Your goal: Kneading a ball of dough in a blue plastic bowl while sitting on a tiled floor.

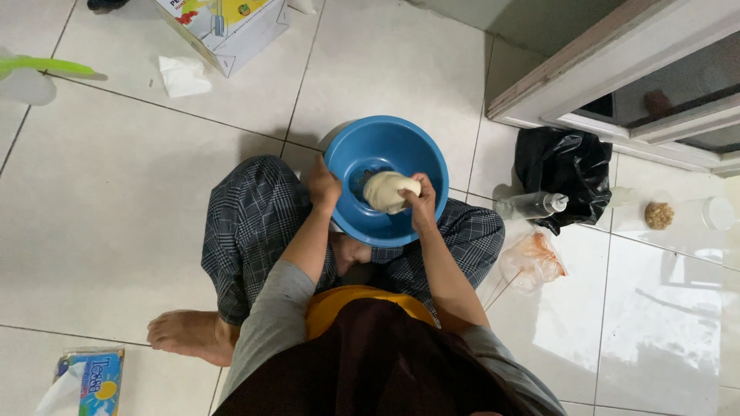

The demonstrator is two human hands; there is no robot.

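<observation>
A round blue plastic bowl [385, 142] sits on the tiled floor in front of my crossed legs. Inside it lies a pale lump of dough [383, 190]. My right hand [422, 202] is closed on the right side of the dough, pressing it into the bowl. On the bowl's left rim rests my left hand [322, 187], gripping it and holding the bowl steady.
A black plastic bag [566, 173], a clear bottle [532, 204] and a clear bag [530, 262] lie to the right. A cardboard box [227, 27] and crumpled tissue [183, 75] sit at top left. A tissue pack [89, 381] lies bottom left, a door frame [617, 73] top right.
</observation>
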